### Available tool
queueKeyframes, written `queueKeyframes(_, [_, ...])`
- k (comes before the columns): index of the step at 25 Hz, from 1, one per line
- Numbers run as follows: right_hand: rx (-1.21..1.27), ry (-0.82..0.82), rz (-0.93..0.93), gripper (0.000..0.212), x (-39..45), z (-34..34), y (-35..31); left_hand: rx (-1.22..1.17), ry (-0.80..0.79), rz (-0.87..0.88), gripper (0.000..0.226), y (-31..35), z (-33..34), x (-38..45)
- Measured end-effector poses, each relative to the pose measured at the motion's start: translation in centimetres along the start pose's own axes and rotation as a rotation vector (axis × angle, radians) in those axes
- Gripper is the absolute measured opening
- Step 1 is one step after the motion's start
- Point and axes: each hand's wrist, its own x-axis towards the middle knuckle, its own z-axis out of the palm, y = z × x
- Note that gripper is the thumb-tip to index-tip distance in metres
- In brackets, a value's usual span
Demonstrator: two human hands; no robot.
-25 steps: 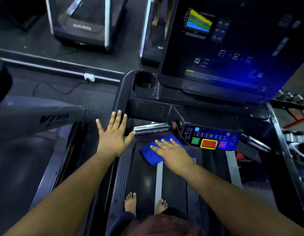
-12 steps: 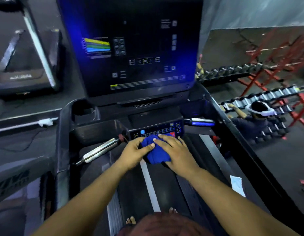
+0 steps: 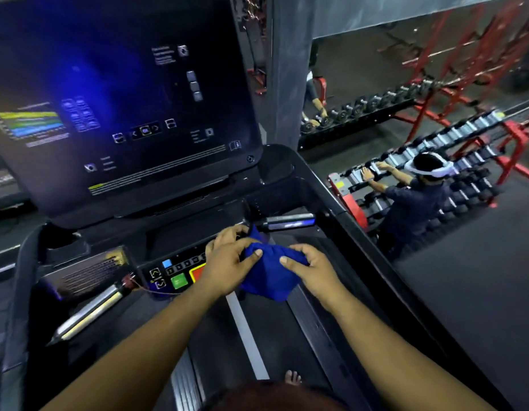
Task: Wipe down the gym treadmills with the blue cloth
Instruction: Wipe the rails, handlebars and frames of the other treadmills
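The blue cloth is bunched up over the right part of the treadmill's button panel, just below the big dark console screen. My left hand grips the cloth's left side, with its fingers curled over the top. My right hand holds the right side, thumb pressed into the fabric. The cloth hides the panel's right buttons. The running belt with its white stripe lies beneath my arms.
Chrome grip bars stick out on the left and on the right of the panel. Black side rails fence in the belt. To the right a person reaches into a red dumbbell rack.
My left hand left the side rail and joined the right on the cloth. Both hands carried the cloth up from the belt onto the button panel. My view swung right.
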Motion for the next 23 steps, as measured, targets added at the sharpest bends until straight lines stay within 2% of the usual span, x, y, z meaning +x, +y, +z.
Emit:
queueKeyframes(2, [-0.041, 0.053, -0.034, 0.019, 1.3, -1.5, -0.5, 0.057, -0.003, 0.017, 0.048, 1.0, 0.1, 1.4])
queueKeyframes(5, [-0.208, 0.160, -0.063, 0.027, 4.2, -3.2, -1.5, 0.129, 0.002, -0.028, 0.037, 2.4, 0.1, 4.1])
queueKeyframes(7, [-0.409, 0.286, -0.121, 0.032, 6.2, -3.0, -2.4, 0.097, 0.032, -0.069, 0.029, 2.7, 0.1, 6.6])
queueKeyframes(9, [-0.678, 0.439, -0.269, 0.041, 8.4, -1.7, -3.1, 0.042, 0.034, -0.145, 0.027, 2.4, 0.0, 9.7])
queueKeyframes(10, [-0.787, 0.453, -0.364, 0.044, 9.3, -0.7, -3.2, 0.046, 0.036, -0.172, 0.028, 2.1, 0.0, 11.1])
queueKeyframes(12, [-0.933, 0.234, -0.439, 0.047, 11.0, 2.2, -2.1, 0.166, 0.036, -0.169, 0.033, 0.6, 0.1, 13.1])
queueKeyframes(14, [-1.038, 0.016, -0.367, 0.050, 11.9, 4.6, 0.8, 0.313, -0.041, -0.142, 0.043, -1.7, 0.4, 13.3])
queueKeyframes(17, [-1.218, 0.028, -0.446, 0.041, 14.9, 4.7, 1.5, 0.402, -0.228, -0.139, 0.058, -4.4, 1.0, 12.5])
queueKeyframes(20, [-1.341, -0.145, -0.350, 0.047, 19.1, 3.7, -1.5, 0.384, -0.250, -0.133, 0.057, -4.6, 1.3, 12.7])
queueKeyframes(21, [-1.321, -0.135, -0.346, 0.050, 19.4, 3.9, -1.4, 0.388, -0.257, -0.126, 0.057, -4.5, 1.3, 12.9])
queueKeyframes(23, [-1.254, 0.048, -0.402, 0.047, 17.3, 4.2, 0.4, 0.402, -0.272, -0.113, 0.057, -4.7, 1.4, 12.9])
